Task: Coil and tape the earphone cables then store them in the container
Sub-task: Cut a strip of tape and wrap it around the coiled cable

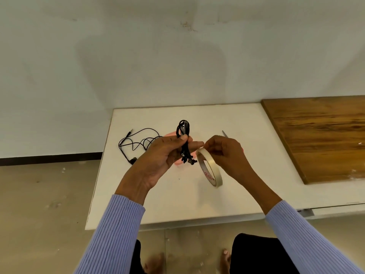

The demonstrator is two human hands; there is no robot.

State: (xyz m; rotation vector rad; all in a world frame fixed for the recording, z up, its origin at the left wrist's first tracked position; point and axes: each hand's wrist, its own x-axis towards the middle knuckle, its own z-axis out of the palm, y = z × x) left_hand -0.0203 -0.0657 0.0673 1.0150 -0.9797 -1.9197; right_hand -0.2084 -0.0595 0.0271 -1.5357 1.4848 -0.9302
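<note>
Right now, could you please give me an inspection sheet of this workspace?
Surface: white table, with a wooden board at its right.
Job's things: coiled earphone bundle held upright; tape roll held off the table; pink container mostly hidden behind the hands.
Clutter: thin pointed tool, partly hidden.
Grippers: left hand grips the bundle; right hand pinches the tape roll's top.
Cables: loose earphone cable uncoiled on the table's left.
Surroundings: pale wall, bare floor.
</note>
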